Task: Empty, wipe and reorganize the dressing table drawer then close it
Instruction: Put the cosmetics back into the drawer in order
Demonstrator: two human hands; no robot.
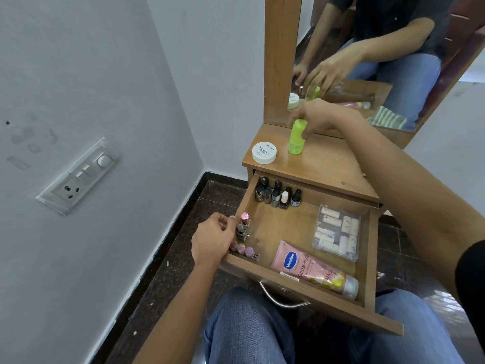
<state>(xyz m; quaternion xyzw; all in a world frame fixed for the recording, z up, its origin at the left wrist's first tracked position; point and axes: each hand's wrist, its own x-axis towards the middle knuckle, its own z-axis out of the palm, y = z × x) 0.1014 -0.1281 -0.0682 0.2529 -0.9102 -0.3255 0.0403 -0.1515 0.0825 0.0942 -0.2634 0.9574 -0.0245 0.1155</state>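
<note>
The wooden drawer (278,224) stands pulled out over my knees. It holds a row of dark nail polish bottles (275,194) at the back, a clear plastic box (337,232) at the right, a pink Vaseline tube (312,269) along the front, and small lipsticks (244,240) in the left corner. My left hand (212,240) rests on the drawer's left wall, fingers curled beside the lipsticks. My right hand (315,119) grips the top of a green bottle (296,139) standing upright on the tabletop (322,164).
A white nail polish remover jar (264,152) sits at the tabletop's left edge. A mirror (367,61) rises behind, reflecting a striped cloth. The wall with a switch panel (78,174) is close on the left. Dark floor tiles lie below.
</note>
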